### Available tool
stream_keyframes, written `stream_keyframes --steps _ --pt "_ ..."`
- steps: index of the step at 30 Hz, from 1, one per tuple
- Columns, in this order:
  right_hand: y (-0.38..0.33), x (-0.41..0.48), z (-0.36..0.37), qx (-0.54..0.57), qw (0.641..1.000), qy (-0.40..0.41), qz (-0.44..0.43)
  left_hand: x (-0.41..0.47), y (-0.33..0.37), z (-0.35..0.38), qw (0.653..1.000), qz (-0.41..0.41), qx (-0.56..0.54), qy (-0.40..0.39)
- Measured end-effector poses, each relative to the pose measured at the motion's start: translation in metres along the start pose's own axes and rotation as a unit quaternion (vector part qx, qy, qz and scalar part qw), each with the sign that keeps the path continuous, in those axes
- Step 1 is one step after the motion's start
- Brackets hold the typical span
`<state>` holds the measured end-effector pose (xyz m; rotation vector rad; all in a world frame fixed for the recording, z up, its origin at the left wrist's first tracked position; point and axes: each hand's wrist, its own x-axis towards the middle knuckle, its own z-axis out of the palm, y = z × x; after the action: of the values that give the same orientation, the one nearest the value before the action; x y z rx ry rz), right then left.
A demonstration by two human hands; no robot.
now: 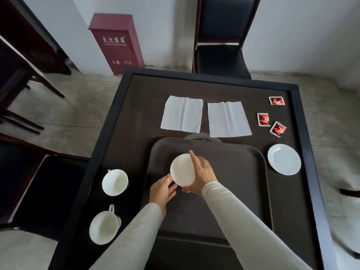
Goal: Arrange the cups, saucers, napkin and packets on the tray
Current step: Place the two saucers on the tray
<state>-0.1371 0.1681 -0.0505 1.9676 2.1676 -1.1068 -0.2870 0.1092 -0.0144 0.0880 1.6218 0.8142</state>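
Note:
A dark brown tray (pixel 239 191) lies on the dark table. Over its left half I hold a white saucer (pixel 181 169): my right hand (pixel 201 174) grips its right edge, and my left hand (pixel 161 189) touches its lower left rim. A second white saucer (pixel 284 159) sits on the table right of the tray. Two white cups stand left of the tray, one nearer the middle (pixel 115 182) and one close to me (pixel 103 227). Two white napkins (pixel 182 114) (pixel 228 119) lie beyond the tray. Three red packets (pixel 276 100) (pixel 263 119) (pixel 278 129) are at the far right.
The table (pixel 136 106) has a raised black rim. A round dark inset (pixel 202 137) peeks from under the tray's far edge. A black chair (pixel 222 55) stands beyond the table, another chair (pixel 39 182) at its left, and a red cabinet (pixel 116 41) against the wall.

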Motion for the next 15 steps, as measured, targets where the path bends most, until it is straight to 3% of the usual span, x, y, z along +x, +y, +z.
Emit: stream_keyframes --steps 15 --pt "-0.018 0.037 0.019 -0.003 1.000 -0.001 0.007 0.036 0.020 -0.011 0.997 -0.020 -0.069 0.025"
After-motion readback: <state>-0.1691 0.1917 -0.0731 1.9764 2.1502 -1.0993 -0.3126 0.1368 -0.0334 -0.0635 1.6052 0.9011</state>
